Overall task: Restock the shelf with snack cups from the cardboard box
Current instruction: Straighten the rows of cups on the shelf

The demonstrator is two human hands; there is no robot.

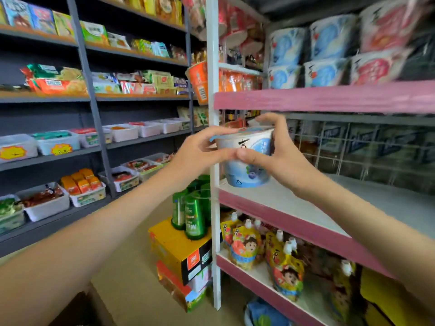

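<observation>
Step in hand: setting one snack cup [249,158] on the middle shelf [306,208], at its front left corner just beside the white post [214,196].
Left hand [200,151]: pinches the cup's rim and left wall between thumb and fingertips.
Right hand [282,156]: fingers curl over the lid, thumb presses the front wall.
Cup position: base at the shelf board, slightly tilted. Cannot tell whether it touches yet.
Doing it well: I judge the base should go flat before either hand lets go, then the cup should slide back toward the wire grid [353,149]. That keeps it off the pink front edge and leaves the front row free for more.
Risk: the cup is close to the post and the edge, so a tilted release could tip it off.
Shelf above: holds stacked blue cups [303,57] of the same print, with red cups [386,43] beside them. The frame is blurred there.
Shelf below: holds spouted pouches [282,262], standing and packed close.
Cardboard box [94,302]: only a brown corner shows at the lower left, contents hidden.
Floor stack: green bottles [193,212] stand on a yellow carton [179,250].
Grey racks, left: white trays [87,196] hold small packets.
</observation>
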